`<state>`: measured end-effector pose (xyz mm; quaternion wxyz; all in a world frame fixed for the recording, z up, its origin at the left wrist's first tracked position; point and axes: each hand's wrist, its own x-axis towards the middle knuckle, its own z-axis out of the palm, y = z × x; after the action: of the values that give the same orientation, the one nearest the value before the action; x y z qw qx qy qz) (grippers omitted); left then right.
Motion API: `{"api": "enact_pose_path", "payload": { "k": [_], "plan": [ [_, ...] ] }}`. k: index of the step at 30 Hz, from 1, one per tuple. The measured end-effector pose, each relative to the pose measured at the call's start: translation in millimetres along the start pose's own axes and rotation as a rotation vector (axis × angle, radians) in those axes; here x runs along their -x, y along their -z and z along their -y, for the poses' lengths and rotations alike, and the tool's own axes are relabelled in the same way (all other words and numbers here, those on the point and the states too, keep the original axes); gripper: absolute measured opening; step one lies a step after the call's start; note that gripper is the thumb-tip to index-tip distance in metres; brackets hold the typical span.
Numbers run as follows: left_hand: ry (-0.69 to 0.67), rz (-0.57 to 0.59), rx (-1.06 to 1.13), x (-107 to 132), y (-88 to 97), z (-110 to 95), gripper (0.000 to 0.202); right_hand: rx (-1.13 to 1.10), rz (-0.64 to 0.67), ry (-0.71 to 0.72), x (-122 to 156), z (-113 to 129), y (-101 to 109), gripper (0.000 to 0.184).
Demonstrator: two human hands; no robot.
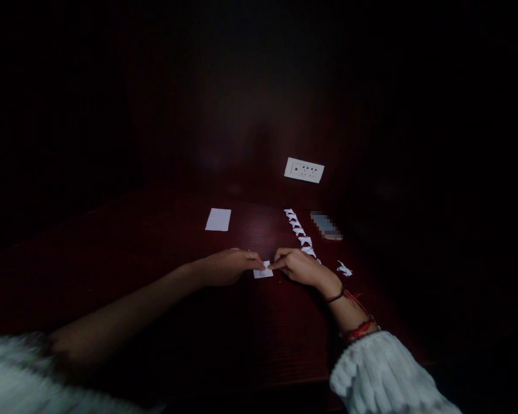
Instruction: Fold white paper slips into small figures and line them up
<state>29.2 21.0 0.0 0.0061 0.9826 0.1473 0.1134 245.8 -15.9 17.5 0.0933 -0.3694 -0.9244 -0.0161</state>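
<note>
Fingertips of 2 bare hands meet over a small white paper [263, 273] on a dark red table [259, 328], the left hand [227, 268] at its upper left, the right hand [301, 266] reaching in with an index finger from the right; the grip looks like a press on the paper, though from where I stand I cannot tell whether either thumb pinches it; if the 2 hands bear unevenly, so light a piece could skid or crease askew, and the dim light may hide a crooked edge. Just past the right hand runs a row of folded papers [299, 230], its near end apparently masked by that hand, where a careless nudge could scatter it; crumpled-looking scraps [344, 268] lie right of the wrist, a phone-like device [326, 225] beyond, its screen too blocky to read; 1 flat white sheet [218, 219] lies well left of the row; a white socket plate [304, 170] sits behind.
</note>
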Motion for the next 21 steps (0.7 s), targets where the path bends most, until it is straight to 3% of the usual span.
{"api": "enact_pose_path", "payload": {
  "k": [9,17,21],
  "plan": [
    [0.006,-0.014,0.04,0.7,1.9,-0.4,0.053,0.093,0.107,-0.059,-0.2,5.6,6.7,0.036],
    [0.0,-0.027,0.035,0.9,4.4,-1.2,0.054,0.061,0.016,-0.059,0.6,9.3,9.3,0.037],
    [0.007,-0.018,0.028,0.5,5.2,-2.1,0.053,0.03,0.051,-0.034,-0.8,10.6,7.1,0.039]
  ]
}}
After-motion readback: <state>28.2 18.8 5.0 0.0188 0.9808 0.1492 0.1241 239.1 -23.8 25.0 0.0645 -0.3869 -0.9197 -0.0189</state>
